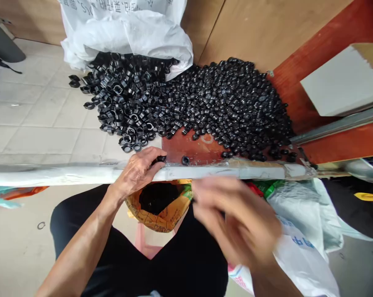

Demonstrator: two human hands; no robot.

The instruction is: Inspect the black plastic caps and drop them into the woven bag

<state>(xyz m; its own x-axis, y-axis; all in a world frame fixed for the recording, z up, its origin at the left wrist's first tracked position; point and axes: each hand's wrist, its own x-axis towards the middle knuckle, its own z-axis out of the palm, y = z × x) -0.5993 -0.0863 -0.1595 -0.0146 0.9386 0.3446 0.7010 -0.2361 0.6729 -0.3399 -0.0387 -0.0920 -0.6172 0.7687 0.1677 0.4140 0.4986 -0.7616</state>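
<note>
My left hand (139, 168) rests at the table's front edge, its thumb and fingers closed on a small black part (161, 158). My right hand (235, 214) is smeared by motion in front of the edge, right of an orange bag (166, 220); its fingers and anything in them are unclear. One black cap (185, 160) lies alone near the edge. Behind my hands are a heap of black rings (127, 103) on the left and a heap of smaller black caps (242, 103) on the right. The open orange bag hangs below the edge with dark contents.
A white sack (133, 37) lies open behind the rings. At the right are a white box (343, 82), a metal bowl (364, 170) and white plastic bags (306, 260) below the edge. A padded white strip (65, 174) runs along the table front.
</note>
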